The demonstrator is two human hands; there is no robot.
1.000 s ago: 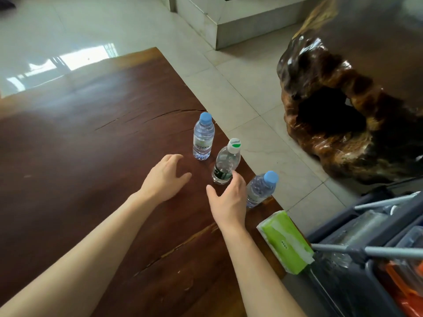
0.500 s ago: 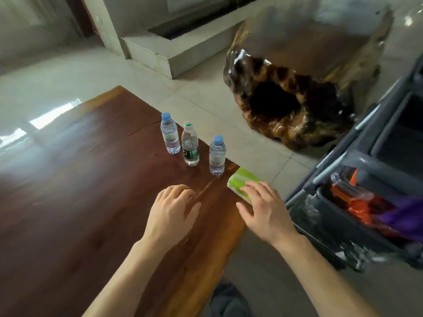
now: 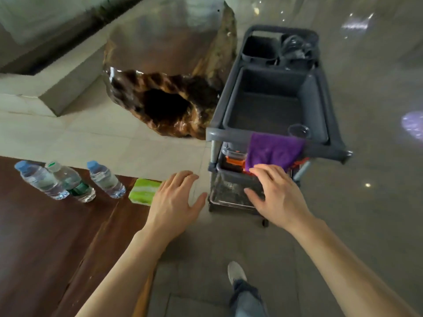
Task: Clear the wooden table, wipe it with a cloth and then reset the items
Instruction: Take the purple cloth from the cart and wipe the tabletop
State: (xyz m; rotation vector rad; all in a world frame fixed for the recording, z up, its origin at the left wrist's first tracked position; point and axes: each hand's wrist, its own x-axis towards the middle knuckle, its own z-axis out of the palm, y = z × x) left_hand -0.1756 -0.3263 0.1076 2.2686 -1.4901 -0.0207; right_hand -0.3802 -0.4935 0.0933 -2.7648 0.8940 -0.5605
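A grey cart (image 3: 272, 136) stands right of the tabletop (image 3: 45, 236), with a carved stump (image 3: 164, 88) behind. The purple cloth (image 3: 274, 152) hangs over the cart's near rail. The right hand (image 3: 277, 195), fingers spread and grasping nothing, is just below the cloth; contact cannot be told. The left hand (image 3: 174, 202) is also released, partly covering a green tissue pack (image 3: 143, 193). Three bottles (image 3: 68, 181) stand at the tabletop's far edge. The cart's lower shelf is blurred.

My right hand (image 3: 278, 195) reaches with spread fingers just below the purple cloth (image 3: 274, 153) draped over the grey cart (image 3: 231, 133), while my left hand (image 3: 175, 202) hovers open beside the green tissue pack (image 3: 143, 191) on the worktop (image 3: 45, 236).
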